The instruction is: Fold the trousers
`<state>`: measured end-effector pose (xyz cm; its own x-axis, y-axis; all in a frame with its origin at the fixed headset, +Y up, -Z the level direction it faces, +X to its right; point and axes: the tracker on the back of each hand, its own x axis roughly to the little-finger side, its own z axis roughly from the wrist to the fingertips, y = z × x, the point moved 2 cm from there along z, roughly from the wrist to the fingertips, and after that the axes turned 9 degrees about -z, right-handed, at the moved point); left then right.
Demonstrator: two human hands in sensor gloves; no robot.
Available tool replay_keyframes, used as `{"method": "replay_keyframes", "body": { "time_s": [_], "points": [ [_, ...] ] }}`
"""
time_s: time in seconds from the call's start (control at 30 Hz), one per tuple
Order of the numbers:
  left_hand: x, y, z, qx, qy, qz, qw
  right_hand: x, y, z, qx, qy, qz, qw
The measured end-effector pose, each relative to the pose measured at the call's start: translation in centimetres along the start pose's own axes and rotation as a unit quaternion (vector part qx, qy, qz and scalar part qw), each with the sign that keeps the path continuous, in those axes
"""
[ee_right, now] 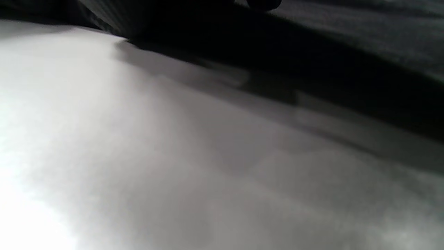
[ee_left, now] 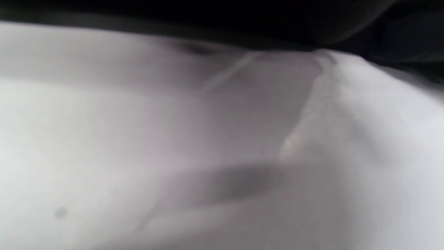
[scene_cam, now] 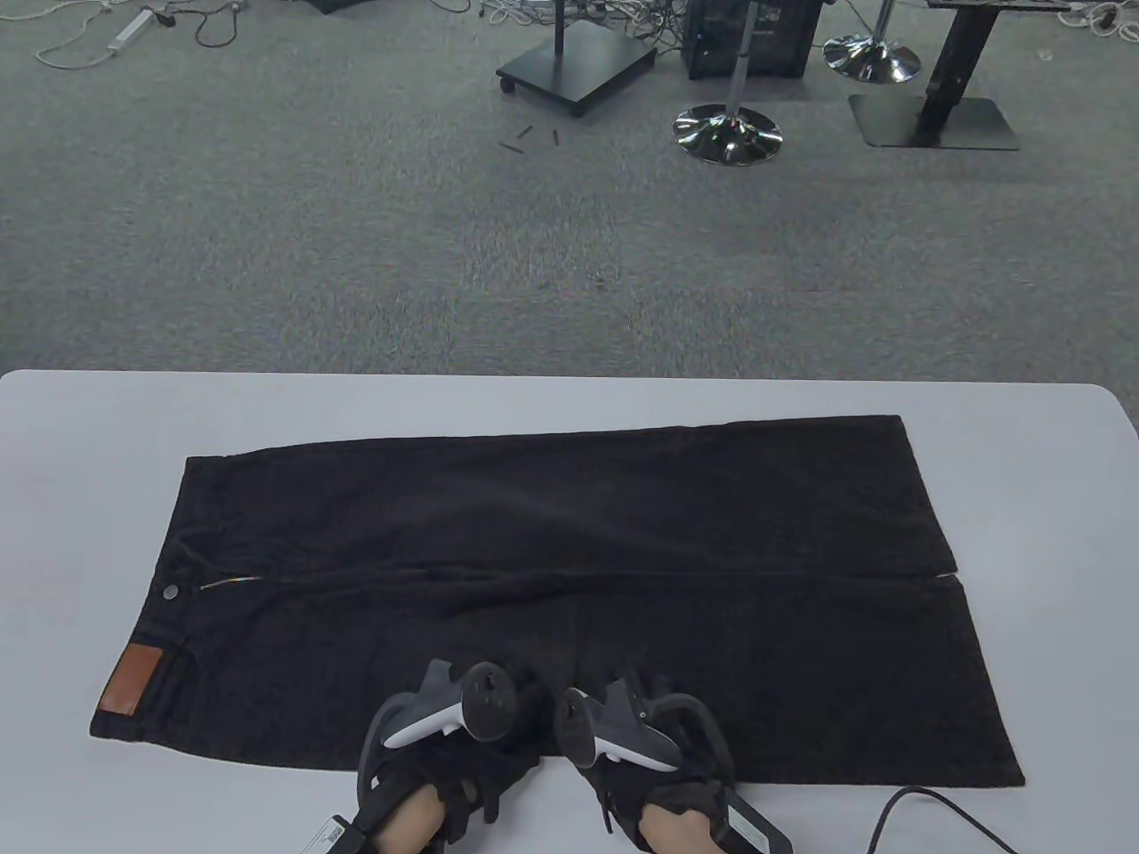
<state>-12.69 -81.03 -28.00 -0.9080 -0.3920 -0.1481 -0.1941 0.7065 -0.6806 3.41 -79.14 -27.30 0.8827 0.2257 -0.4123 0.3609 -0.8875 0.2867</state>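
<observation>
Bare table (scene_cam: 107, 418) strip rings trousers (scene_cam: 569, 534); cable (scene_cam: 943, 805) crosses near-right corner.

White table (scene_cam: 552, 400), grey carpet (scene_cam: 356, 222)

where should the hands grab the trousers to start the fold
Probably the near long edge of the trousers, coming from the table's front side where the left hand and right hand sit. The legs lie flat side by side, waistband left, so lifting the near leg over the far one halves them.
</observation>
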Motion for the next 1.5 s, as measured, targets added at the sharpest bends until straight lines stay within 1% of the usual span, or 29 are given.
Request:
{"method": "replay_keyframes", "body": {
  "time_s": [0.17, 0.3, 0.4, 0.47, 0.5, 0.57, 0.63, 0.73, 0.87, 0.97, 1.0, 1.07, 1.13, 1.2, 1.23, 1.37, 1.43, 1.5],
  "points": [
    [0.0, 0.0, 0.0, 0.003, -0.002, 0.001, 1.0, 0.0, -0.8, -0.1, 0.055, -0.015, 0.0, 0.998],
    [0.1, 0.1, 0.0, 0.001, -0.005, 0.002, 1.0, 0.7, -2.4, -1.0, 0.114, -0.021, 0.027, 0.993],
    [0.1, 0.7, -0.2, -0.023, -0.012, -0.013, 1.0, 1.2, -3.4, -1.7, 0.159, -0.03, 0.058, 0.985],
    [0.2, 1.3, -0.5, -0.048, -0.021, -0.023, 0.998, 1.3, -3.3, -1.7, 0.167, -0.03, 0.075, 0.983],
    [0.3, 1.4, -0.5, -0.054, -0.023, -0.028, 0.998, 1.3, -3.1, -1.6, 0.162, -0.029, 0.078, 0.983],
    [0.5, 1.6, -0.6, -0.054, -0.029, -0.045, 0.997, 1.3, -2.2, -0.9, 0.125, -0.024, 0.074, 0.989],
    [0.6, 1.6, -0.6, -0.056, -0.031, -0.048, 0.997, 1.4, -1.5, -0.3, 0.1, -0.012, 0.055, 0.993],
    [0.6, 1.6, -0.6, -0.055, -0.033, -0.05, 0.997, 2.4, -1.2, 0.2, 0.081, 0.017, 0.054, 0.995],
    [0.6, 1.7, -0.7, -0.056, -0.037, -0.061, 0.996, 5.4, -1.4, 0.2, 0.057, 0.069, 0.084, 0.992],
    [0.7, 1.7, -0.7, -0.057, -0.039, -0.067, 0.995, 8.1, -0.8, 0.1, 0.015, 0.119, 0.092, 0.988],
    [0.7, 1.7, -0.7, -0.057, -0.039, -0.067, 0.995, 9.5, -0.6, 0.1, 0.002, 0.141, 0.109, 0.984],
    [0.7, 1.7, -0.7, -0.056, -0.039, -0.067, 0.995, 11.7, 0.0, -0.2, -0.027, 0.161, 0.158, 0.974],
    [0.7, 1.7, -0.7, -0.057, -0.041, -0.073, 0.995, 13.5, 0.5, -0.5, -0.029, 0.182, 0.196, 0.963],
    [0.7, 1.7, -0.7, -0.057, -0.043, -0.079, 0.994, 14.7, 0.8, -0.7, -0.047, 0.188, 0.218, 0.956],
    [0.7, 1.7, -0.7, -0.056, -0.044, -0.079, 0.994, 15.2, 1.0, -0.7, -0.041, 0.192, 0.231, 0.953],
    [0.8, 2.0, -0.9, -0.061, -0.047, -0.085, 0.993, 16.0, 0.9, -1.1, -0.059, 0.208, 0.226, 0.95],
    [1.0, 2.3, -1.1, -0.069, -0.049, -0.093, 0.992, 16.4, 0.8, -1.2, -0.048, 0.217, 0.229, 0.948],
    [1.0, 2.9, -1.6, -0.083, -0.052, -0.088, 0.991, 16.6, 0.7, -1.4, -0.049, 0.214, 0.227, 0.949]
  ]
}}
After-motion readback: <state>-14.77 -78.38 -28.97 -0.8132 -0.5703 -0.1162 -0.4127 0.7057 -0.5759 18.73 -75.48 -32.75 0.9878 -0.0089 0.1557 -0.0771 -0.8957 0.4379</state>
